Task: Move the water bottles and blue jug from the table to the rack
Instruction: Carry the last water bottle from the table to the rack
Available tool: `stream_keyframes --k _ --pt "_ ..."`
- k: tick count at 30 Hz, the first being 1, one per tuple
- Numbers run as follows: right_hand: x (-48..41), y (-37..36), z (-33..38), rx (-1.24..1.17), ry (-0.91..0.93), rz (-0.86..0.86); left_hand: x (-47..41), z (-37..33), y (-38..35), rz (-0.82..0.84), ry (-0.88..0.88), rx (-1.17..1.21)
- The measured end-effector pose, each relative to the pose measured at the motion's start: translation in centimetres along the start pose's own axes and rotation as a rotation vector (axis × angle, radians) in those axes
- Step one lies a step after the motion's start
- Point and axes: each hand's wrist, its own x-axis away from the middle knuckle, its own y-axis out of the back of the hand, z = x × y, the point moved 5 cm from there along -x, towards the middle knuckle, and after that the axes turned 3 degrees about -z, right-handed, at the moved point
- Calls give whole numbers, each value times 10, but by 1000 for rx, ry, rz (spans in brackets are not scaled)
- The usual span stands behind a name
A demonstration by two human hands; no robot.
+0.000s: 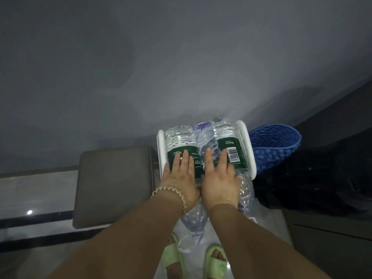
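Two large clear water bottles with dark green labels lie side by side in a white rack (161, 150): the left bottle (180, 140) and the right bottle (227, 137). A third clear bottle with a purple cap (202, 125) is wedged between them. My left hand (182, 176) rests flat on the left bottle's label, fingers spread. My right hand (219, 176) lies flat across the middle and right bottles. Neither hand wraps around a bottle. More clear bottle plastic (193, 222) shows below my wrists. No blue jug is in sight.
A blue perforated plastic basket (273, 146) leans right of the rack, against a dark mass. A grey padded stool (114, 186) stands to the left. A grey wall fills the upper view. My feet in green slippers (215, 260) stand on the pale floor below.
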Motion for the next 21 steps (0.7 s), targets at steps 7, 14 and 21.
stream_keyframes --k 7,14,21 --pt "3 -9 2 -127 -3 -32 -1 8 -2 -43 8 11" --pt "-2 -7 -2 -123 34 -22 -5 7 -3 -93 -12 18" --pt "3 16 -8 -121 62 -37 8 9 8 -99 -22 -11"
